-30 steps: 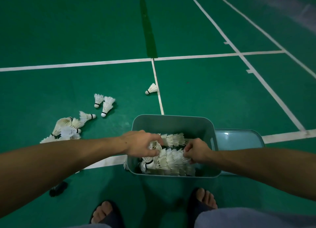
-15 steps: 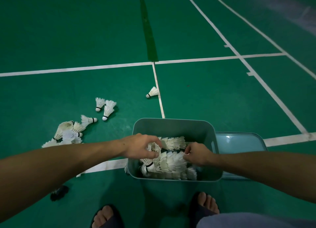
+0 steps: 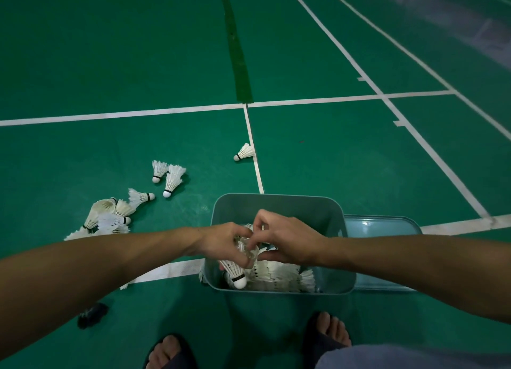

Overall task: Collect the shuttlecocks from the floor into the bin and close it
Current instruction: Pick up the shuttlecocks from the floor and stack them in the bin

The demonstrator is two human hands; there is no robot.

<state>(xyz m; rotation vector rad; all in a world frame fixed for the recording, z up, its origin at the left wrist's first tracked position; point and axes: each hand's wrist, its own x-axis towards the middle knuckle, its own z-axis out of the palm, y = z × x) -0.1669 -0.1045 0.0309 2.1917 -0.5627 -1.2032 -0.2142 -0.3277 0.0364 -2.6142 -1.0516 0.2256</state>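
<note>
Underfoot, the green badminton court floor [image 3: 331, 161] with its white painted lines carries everything, and the person stands right at the grey-blue rectangular plastic bin [image 3: 276, 205], feet at its near wall, presumably so both arms can reach straight down into it. Its pale blue plastic lid [image 3: 387, 230] lies flat on the floor against the bin's right side, likely parked there to be within reach for closing later. Inside the bin sits a heap of white feather shuttlecocks [image 3: 279, 277], while a loose scatter of shuttlecocks [image 3: 116, 213] waits on the floor to the left, a pair [image 3: 168, 176] just beyond it and a lone one [image 3: 244, 153] by the centre line, so collecting looks only partly done. Over the bin, the left hand [image 3: 224, 244] curls its fingers around a shuttlecock [image 3: 235, 272] hanging cork-down, and the right hand [image 3: 287, 241] meets it, thumb and fingertips pinching at the same feathers, seemingly to settle it in.
</note>
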